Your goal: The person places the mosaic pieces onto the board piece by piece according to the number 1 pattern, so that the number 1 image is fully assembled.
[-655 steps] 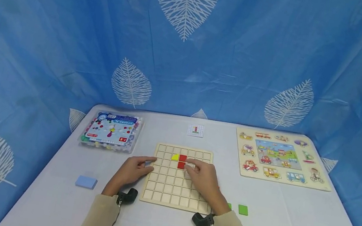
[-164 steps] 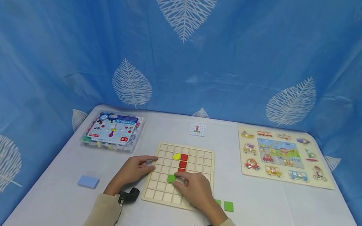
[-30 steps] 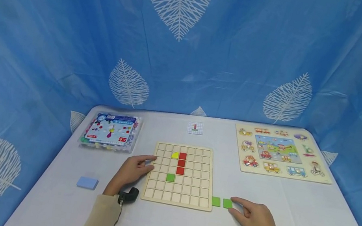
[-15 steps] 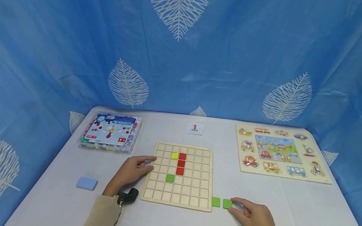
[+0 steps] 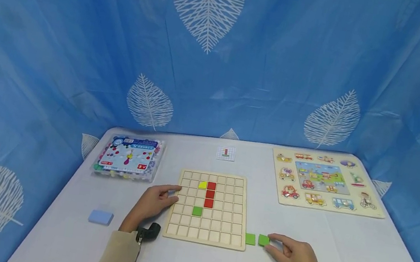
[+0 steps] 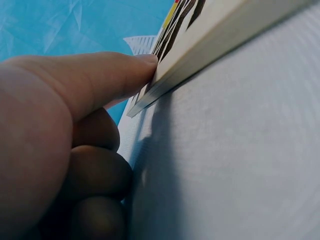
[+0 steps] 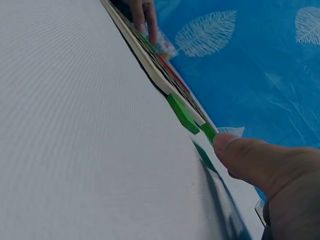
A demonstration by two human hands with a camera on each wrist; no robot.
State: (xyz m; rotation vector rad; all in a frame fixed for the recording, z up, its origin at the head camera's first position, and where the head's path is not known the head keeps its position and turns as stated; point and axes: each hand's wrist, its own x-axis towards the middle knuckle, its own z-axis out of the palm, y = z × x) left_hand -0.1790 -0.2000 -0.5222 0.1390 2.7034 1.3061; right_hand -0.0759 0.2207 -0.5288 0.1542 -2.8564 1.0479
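Observation:
My right hand [image 5: 294,260] pinches a square green tile [image 5: 263,240] between thumb and fingertips, right of the wooden grid board [image 5: 172,231]. In the right wrist view the held green tile [image 7: 209,132] is tilted above the cloth, its shadow below. Another green tile [image 5: 250,239] lies against the board's right edge. Thumb and index finger of my left hand [image 5: 151,203] touch the board's left edge; its other fingers curl below in the left wrist view. On the grid sit a yellow piece [image 5: 203,185], a column of three red tiles [image 5: 210,194] and a green tile [image 5: 197,211].
A small pattern card [image 5: 226,153] lies behind the board. A clear case of colourful pieces [image 5: 128,157] stands back left, a vehicle peg puzzle [image 5: 323,178] back right. A light blue block [image 5: 100,217] lies at left on the white cloth.
Since the oldest frame, a third red tile and a green tile have been added to the grid. My right hand went back to the loose tiles; the one it pinches has just tilted up.

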